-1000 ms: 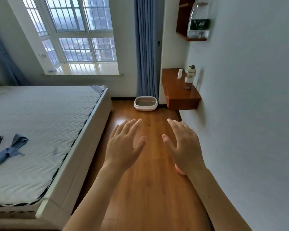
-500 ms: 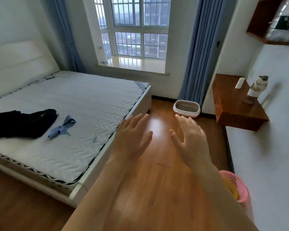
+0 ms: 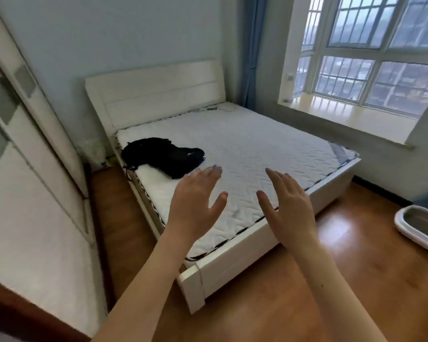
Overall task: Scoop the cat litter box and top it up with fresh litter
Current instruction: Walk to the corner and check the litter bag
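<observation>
Single head-worn view, wide-angle, looking forward and down (standing height), across bed [image 3: 245,154] toward window [image 3: 371,70]

Mattress [image 3: 245,149]: white, wavy quilted pattern, black-and-white striped edging. Bed frame [image 3: 232,262]: white. Bag [image 3: 163,154] on it: black. Floor [image 3: 356,267]: glossy orange-brown wood. Curtain [image 3: 253,45]: blue. Litter box [image 3: 420,228]: white rim, grey inside.

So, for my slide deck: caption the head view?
Both open hands, left hand and right hand, raised before bed; litter box at right.
</observation>
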Tool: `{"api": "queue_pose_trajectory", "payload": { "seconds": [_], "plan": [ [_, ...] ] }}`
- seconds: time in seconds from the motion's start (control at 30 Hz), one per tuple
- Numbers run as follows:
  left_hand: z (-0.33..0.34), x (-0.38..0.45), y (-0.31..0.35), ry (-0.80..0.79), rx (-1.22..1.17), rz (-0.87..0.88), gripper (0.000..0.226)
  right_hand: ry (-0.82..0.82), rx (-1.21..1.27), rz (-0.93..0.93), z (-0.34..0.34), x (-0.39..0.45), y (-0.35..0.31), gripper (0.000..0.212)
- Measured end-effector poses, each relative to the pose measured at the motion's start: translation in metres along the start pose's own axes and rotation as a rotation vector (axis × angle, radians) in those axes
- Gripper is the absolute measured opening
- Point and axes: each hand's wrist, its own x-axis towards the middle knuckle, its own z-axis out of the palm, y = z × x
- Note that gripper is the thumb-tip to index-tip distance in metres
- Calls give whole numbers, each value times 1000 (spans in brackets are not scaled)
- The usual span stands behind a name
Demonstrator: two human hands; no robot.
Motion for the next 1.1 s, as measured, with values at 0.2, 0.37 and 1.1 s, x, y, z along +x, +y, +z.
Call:
{"api": "queue_pose_trajectory", "payload": {
  "seconds": [0.2,0.37,1.1],
  "plan": [
    [-16,-14,-40,73,83,-246,62,-161,105,-230,46,44,-35,56],
    [-28,-43,-58,118,164,-477,61,-268,201,-423,82,65,-66,55],
    [-78,-76,-245,144,256,-665,64,-392,350,-597,249,104,-236,60]
  ]
}}
